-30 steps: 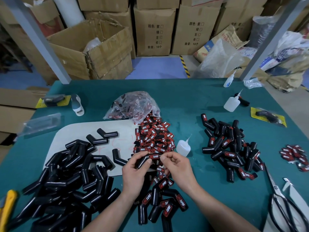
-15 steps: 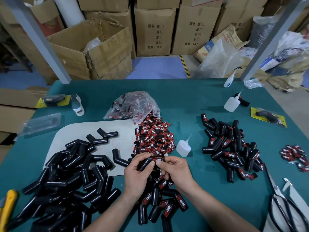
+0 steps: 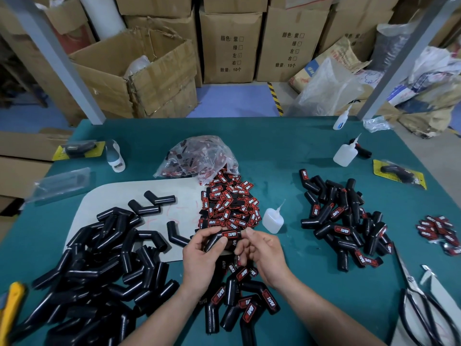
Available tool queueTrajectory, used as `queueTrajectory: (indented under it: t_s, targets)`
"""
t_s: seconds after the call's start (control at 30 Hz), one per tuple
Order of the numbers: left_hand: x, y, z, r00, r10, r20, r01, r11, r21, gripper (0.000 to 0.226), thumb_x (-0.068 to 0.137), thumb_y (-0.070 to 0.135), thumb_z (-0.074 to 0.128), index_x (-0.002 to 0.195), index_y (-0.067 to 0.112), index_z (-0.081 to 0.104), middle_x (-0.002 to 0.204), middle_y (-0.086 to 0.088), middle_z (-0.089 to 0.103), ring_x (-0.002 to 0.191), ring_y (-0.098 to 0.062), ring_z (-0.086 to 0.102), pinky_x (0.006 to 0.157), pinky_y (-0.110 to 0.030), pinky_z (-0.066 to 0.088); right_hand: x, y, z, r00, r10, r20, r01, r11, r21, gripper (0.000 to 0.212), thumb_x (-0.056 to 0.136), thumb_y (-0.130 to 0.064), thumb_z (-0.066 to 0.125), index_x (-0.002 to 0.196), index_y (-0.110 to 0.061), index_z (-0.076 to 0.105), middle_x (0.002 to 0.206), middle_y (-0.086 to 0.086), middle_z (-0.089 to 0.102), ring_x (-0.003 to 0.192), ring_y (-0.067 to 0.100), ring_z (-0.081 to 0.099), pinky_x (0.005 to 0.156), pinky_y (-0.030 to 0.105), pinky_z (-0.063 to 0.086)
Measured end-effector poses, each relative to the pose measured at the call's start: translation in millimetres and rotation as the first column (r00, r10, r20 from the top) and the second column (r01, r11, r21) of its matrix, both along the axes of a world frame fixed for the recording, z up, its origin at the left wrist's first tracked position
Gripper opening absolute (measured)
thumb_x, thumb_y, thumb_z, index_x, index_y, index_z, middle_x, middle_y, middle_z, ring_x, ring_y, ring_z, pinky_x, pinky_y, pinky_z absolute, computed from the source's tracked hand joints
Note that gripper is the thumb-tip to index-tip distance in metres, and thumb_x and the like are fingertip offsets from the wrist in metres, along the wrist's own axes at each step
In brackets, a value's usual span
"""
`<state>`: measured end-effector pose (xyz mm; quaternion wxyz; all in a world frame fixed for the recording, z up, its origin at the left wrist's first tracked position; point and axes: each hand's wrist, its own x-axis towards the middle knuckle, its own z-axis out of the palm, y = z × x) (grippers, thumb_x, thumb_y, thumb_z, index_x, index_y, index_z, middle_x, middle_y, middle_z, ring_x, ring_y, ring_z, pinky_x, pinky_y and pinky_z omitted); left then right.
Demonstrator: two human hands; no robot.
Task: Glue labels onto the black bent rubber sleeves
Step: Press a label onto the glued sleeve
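My left hand [image 3: 199, 255] grips a black bent rubber sleeve [image 3: 216, 239] in front of me, a red and black label [image 3: 230, 234] lying on its upper side. My right hand [image 3: 264, 250] pinches the sleeve's right end beside the label. Behind my hands lies a heap of loose labels [image 3: 228, 206] spilling from a clear bag [image 3: 197, 156]. A pile of plain sleeves [image 3: 99, 265] covers the left of the table. Labelled sleeves lie in a pile at right [image 3: 344, 221] and in a small group [image 3: 239, 303] below my hands.
A small glue bottle [image 3: 273, 219] stands just right of the label heap; two more glue bottles [image 3: 345, 153] stand further back. Scissors [image 3: 419, 303] lie at the right front, a yellow tool [image 3: 11, 303] at the left edge. A white mat [image 3: 104, 201] lies under the plain sleeves.
Both hands have stayed together on the sleeve and sunk slightly toward me. The label now sits flat on the sleeve, with my right fingers at its end.
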<state>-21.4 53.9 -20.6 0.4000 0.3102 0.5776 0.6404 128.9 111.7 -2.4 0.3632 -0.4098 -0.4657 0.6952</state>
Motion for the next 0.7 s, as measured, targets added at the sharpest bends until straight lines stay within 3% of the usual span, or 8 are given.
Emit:
queueTrajectory:
  t_s: [0.23, 0.47, 0.7]
  targets:
    - [1.3, -0.9, -2.4, 1.000, -0.020, -0.015, 0.020, 1.000, 0.003, 0.027, 0.085, -0.002, 0.077, 0.106, 0.015, 0.074, 0.107, -0.002, 0.078, 0.102, -0.016, 0.073, 0.087, -0.018, 0.054, 1.4, -3.6, -1.0, 0.987, -0.054, 0.152, 0.030, 0.988, 0.153, 0.014, 0.092, -0.021, 0.072, 0.081, -0.014, 0.077, 0.057, 0.008, 0.065, 0.039, 0.014, 0.049, 0.042, 0.020, 0.041]
    - [4.0, -2.1, 2.6, 0.994, -0.098, 0.057, 0.095, 0.994, 0.056, 0.035, 0.087, -0.003, 0.076, 0.106, 0.026, 0.076, 0.110, -0.008, 0.077, 0.103, -0.018, 0.073, 0.086, -0.022, 0.056, 2.1, -4.8, -4.2, 0.979, -0.092, 0.180, 0.052, 0.974, 0.219, 0.026, 0.082, -0.047, 0.072, 0.075, -0.022, 0.073, 0.049, 0.001, 0.057, 0.038, 0.011, 0.045, 0.041, 0.020, 0.038]
    - [1.7, -0.7, -0.9, 0.997, -0.070, 0.024, 0.069, 0.998, 0.012, 0.038, 0.087, -0.005, 0.075, 0.106, 0.028, 0.079, 0.105, -0.003, 0.079, 0.096, -0.013, 0.075, 0.082, -0.016, 0.055, 2.1, -3.8, -7.5, 0.992, -0.009, 0.126, -0.017, 0.978, 0.207, 0.036, 0.089, -0.042, 0.068, 0.068, -0.012, 0.069, 0.055, 0.007, 0.061, 0.040, 0.015, 0.048, 0.043, 0.021, 0.039]
